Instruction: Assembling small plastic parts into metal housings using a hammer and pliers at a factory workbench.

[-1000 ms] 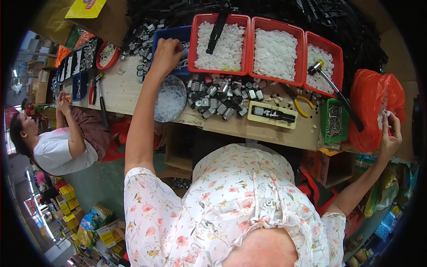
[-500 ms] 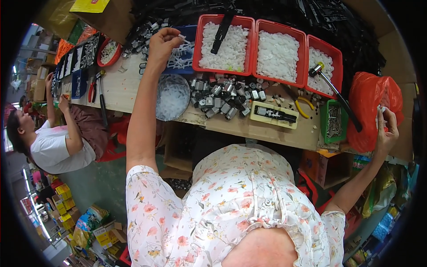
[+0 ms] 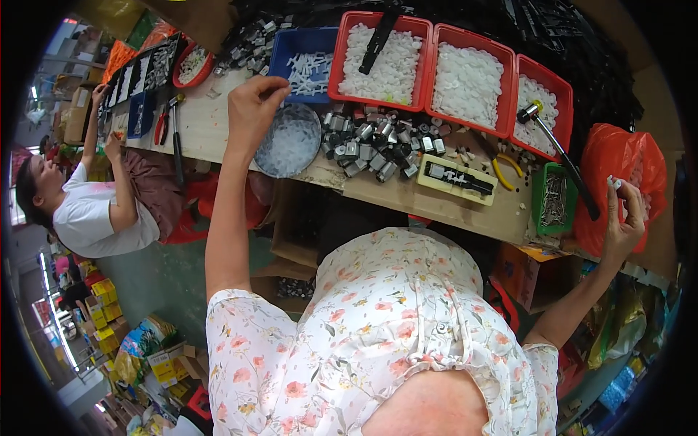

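My left hand (image 3: 251, 109) is closed in a pinch above the rim of a round bowl (image 3: 289, 142) of translucent white pieces. A bit of a small white plastic piece (image 3: 282, 104) shows at its fingertips. Just beyond is a blue bin (image 3: 285, 45) of white stick-like plastic parts. At the right, my right hand (image 3: 627, 221) pinches a small white part (image 3: 615, 184) between thumb and fingers, in front of a red plastic bag (image 3: 600, 156). Between the hands, a black and silver assembly (image 3: 458, 179) lies in a cream fixture (image 3: 430, 187) near the table's front edge.
Three red bins (image 3: 427, 65) of white pieces stand at the back. A heap of metal parts (image 3: 374, 142) lies before them. Rightward are yellow-handled pliers (image 3: 502, 171), a hammer (image 3: 558, 149) and a green bin (image 3: 544, 200) of metal pins. A co-worker (image 3: 102, 196) sits at left.
My left hand has drawn back from over the blue bin toward me and slightly left, near the bowl. My right hand has shifted slightly left and down; the view has also moved.
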{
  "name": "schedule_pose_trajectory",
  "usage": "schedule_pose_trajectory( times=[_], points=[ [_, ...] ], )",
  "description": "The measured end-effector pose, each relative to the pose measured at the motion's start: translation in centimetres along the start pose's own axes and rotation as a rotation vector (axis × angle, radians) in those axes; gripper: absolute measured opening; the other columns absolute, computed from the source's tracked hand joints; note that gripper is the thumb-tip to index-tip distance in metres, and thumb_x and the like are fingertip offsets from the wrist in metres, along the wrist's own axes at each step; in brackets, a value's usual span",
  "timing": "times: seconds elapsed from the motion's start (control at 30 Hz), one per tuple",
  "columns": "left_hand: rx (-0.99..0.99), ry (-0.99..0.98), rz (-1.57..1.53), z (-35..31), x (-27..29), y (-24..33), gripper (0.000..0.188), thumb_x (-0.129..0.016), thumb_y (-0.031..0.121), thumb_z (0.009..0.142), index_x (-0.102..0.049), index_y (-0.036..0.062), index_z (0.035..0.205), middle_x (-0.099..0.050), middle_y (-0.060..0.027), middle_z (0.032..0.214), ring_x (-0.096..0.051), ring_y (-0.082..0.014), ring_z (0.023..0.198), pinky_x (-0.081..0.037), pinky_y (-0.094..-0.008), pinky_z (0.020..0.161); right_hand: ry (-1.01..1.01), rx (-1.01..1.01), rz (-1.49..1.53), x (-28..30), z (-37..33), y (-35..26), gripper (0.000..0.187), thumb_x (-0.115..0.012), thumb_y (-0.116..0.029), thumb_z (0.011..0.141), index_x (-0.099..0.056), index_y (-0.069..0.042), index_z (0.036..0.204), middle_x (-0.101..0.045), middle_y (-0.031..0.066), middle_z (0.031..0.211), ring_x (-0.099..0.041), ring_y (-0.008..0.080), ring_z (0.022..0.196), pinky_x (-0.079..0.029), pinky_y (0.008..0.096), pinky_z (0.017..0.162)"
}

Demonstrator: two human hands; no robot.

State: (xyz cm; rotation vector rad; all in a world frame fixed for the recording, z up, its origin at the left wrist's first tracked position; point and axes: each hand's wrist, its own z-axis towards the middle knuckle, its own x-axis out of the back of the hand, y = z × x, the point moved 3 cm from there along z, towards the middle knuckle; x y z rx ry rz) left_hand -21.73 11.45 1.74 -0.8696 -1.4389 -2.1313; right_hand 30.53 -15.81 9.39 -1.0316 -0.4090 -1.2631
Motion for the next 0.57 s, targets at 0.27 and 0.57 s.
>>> schedule_pose_trajectory(
  times=[0.27, 0.57],
  points=[
    [0.09, 0.097, -0.18, -4.2, -1.0, -1.6, 0.016, -0.071, 0.002, 0.081, -0.073, -0.001, 0.096, -0.069, -0.0088, 0.083, -0.062, -0.0143, 0.074, -0.048, -0.027, 0.067, -0.069, 0.024, 0.109, -2.5, 0.5, -3.3, 0.015, -0.067, 0.004, 0.088, -0.066, 0.005, 0.102, -0.065, 0.0079, 0.099, -0.061, 0.0153, 0.092, -0.047, 0.0277, 0.086],
    [0.039, 0.017, -0.142, -4.4, -1.8, -2.4, 0.014, -0.069, -0.001, 0.085, -0.072, -0.0004, 0.099, -0.067, -0.0043, 0.088, -0.06, -0.0095, 0.076, -0.047, -0.022, 0.07, -0.118, -0.009, 0.106, -3.2, 0.3, -5.0, 0.016, -0.067, 0.003, 0.088, -0.066, 0.005, 0.104, -0.065, 0.008, 0.1, -0.061, 0.0158, 0.093, -0.047, 0.0275, 0.086]
  ],
)
